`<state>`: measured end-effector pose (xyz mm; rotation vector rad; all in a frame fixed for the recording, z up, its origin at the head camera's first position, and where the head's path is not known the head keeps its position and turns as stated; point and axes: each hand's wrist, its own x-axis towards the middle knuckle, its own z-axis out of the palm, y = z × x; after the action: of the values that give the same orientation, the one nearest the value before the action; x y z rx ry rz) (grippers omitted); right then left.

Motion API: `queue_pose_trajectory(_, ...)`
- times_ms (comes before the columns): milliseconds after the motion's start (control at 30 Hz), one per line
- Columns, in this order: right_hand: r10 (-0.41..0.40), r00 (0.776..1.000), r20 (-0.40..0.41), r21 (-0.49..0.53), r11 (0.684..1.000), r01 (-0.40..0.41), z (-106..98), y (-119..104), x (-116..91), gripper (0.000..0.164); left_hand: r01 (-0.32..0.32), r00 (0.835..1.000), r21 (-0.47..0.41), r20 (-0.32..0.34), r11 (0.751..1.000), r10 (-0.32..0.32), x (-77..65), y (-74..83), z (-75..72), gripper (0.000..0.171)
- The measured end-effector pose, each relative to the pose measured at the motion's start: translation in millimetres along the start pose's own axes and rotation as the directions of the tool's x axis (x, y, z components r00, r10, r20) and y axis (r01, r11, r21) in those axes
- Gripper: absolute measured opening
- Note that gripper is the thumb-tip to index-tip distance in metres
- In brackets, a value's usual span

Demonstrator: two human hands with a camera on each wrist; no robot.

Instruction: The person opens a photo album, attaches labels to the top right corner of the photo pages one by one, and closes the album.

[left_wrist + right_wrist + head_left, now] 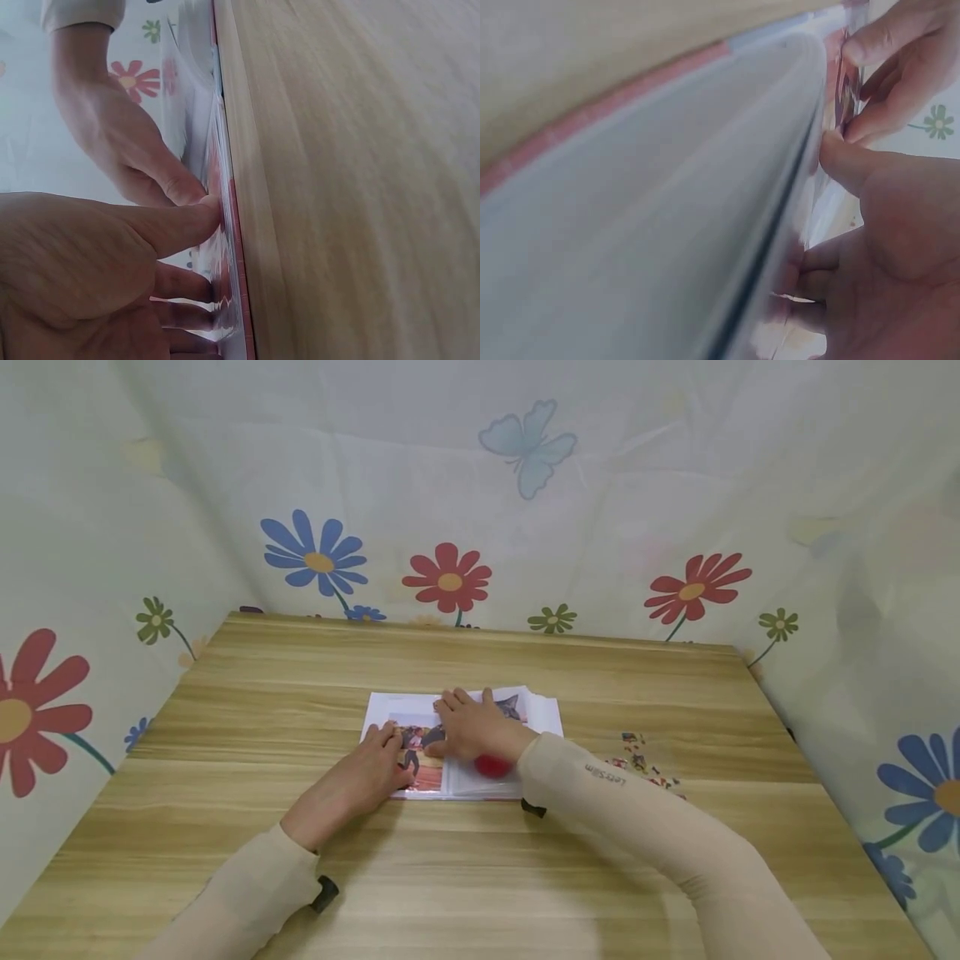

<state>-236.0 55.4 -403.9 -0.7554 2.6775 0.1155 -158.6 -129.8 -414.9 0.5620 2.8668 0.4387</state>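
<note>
An open photo album point(384, 703) with shiny pages lies on the table. Its left page carries a picture point(427, 778) of dancing figures, and its right page shows a grey cat's ear point(512, 706) and a red round patch point(493, 767). My left hand point(367, 770) rests on the left page, thumb near the lower edge. My right hand point(476, 728) presses flat beside the fold, covering part of the picture. In the right wrist view the right-hand pages point(667, 172) bow up off the cover, and the right hand point(900, 232) touches them.
Small colourful pieces point(637, 762) lie scattered on the wooden table point(480, 893) to the right of the album. A flower-printed curtain point(600, 527) stands behind the table and along its sides.
</note>
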Motion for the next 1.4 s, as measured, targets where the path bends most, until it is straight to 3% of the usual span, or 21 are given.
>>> queue_pose_trajectory(233,0.010,1.000,0.024,0.026,1.000,-0.011,-2.5,5.9,9.2,0.088,-0.005,1.000,-0.005,-0.006,1.000,0.005,-0.1,1.5,-0.2,0.064)
queue_pose_trajectory(967,0.016,0.999,0.031,0.027,1.000,-0.017,0.2,7.5,10.8,0.090,-0.018,1.000,0.040,0.023,0.999,0.017,1.2,-1.0,-0.6,0.067)
queue_pose_trajectory(1200,-0.027,1.000,-0.013,0.055,0.998,0.027,2.1,11.3,11.0,0.088,-0.037,0.999,0.088,-0.034,0.995,0.040,2.9,-3.3,-0.3,0.065)
queue_pose_trajectory(1400,-0.041,0.994,-0.097,0.190,0.980,0.059,-2.1,29.8,7.7,0.086,-0.013,0.998,0.082,-0.052,0.997,0.018,6.9,-6.9,-3.8,0.066)
